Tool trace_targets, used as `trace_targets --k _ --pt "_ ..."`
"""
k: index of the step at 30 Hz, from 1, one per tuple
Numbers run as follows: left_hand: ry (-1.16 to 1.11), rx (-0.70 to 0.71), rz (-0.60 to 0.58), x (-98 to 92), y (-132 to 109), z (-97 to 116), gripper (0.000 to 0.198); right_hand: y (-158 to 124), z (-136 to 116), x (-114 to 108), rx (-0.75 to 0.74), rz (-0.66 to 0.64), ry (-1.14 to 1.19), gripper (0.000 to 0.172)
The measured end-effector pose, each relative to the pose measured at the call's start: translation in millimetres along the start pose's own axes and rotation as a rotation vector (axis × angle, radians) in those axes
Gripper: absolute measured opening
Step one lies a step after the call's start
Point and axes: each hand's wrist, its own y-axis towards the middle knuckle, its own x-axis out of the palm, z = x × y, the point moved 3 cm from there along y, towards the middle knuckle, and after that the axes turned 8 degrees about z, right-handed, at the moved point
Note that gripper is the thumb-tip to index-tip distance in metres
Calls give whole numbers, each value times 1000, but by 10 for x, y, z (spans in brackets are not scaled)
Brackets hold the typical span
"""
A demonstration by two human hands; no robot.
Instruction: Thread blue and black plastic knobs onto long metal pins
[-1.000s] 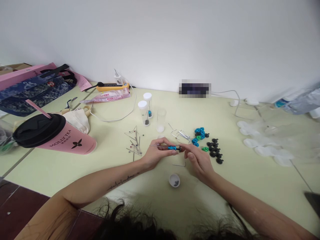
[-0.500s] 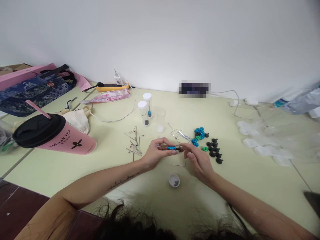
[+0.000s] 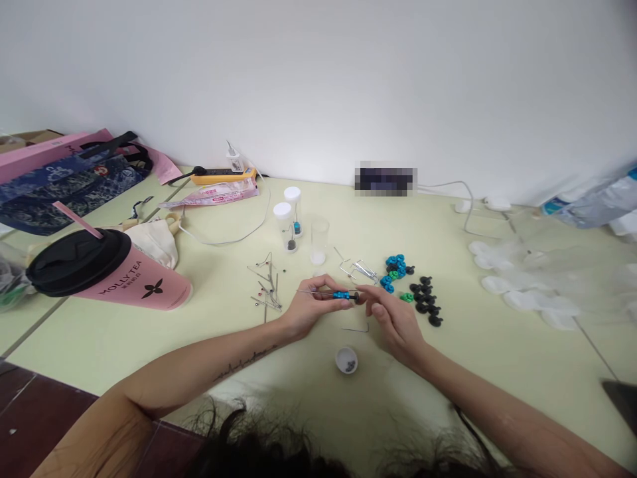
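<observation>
Between the thumb and fingers of my left hand is a small blue metal collar. Thin metal rods run leftward from it, and a black knob sits at its right end. My right hand is closed at that black end, its fingertips by the knob; a thin metal sliver shows near the index finger, but what the fingers grip is hidden. Below the hands lie an L-shaped hex key and a small white bowl holding several small dark metal pieces.
Left of my hands lie several thin metal rods. Bent metal wires, blue collars, green collars and black knobs lie to the right. Behind stand a clear tube and white-capped tubes. A pink cup stands left.
Both hands keep nearly the same position around the blue collar and black knob. The whole view has shifted very slightly; nothing on the table has visibly moved.
</observation>
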Motion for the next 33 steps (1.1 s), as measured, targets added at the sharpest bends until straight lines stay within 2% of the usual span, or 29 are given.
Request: trace_targets --k 33 --pt "6 -3 8 15 -5 19 25 4 -7 -1 -7 -6 -17 39"
